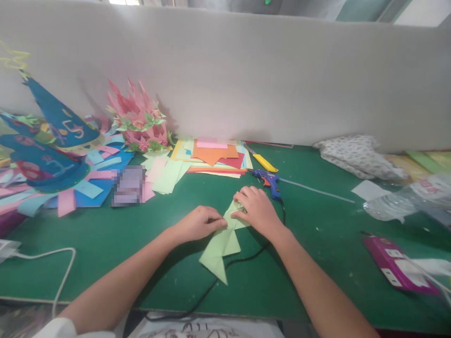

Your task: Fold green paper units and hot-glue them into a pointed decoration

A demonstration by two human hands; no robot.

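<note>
A folded light green paper strip (219, 244) with pointed, angled flaps slants across the middle of the green table. My left hand (199, 224) is closed at its left edge, thumb and fingers pinching the paper. Around the upper end, my right hand (256, 210) curls its fingers and thumb, gripping the paper and hiding part of it. Just beyond the right hand rests a blue glue gun (268, 180), its black cord (246, 258) running under the paper toward the front edge.
A yellow-handled cutter (266, 163) lies behind the glue gun, beside stacked coloured paper (214, 152). Blue cone hats (66, 117) and a pink paper crown (139, 117) stand left. A plastic bottle (412, 195) and purple power strip (394, 263) lie right.
</note>
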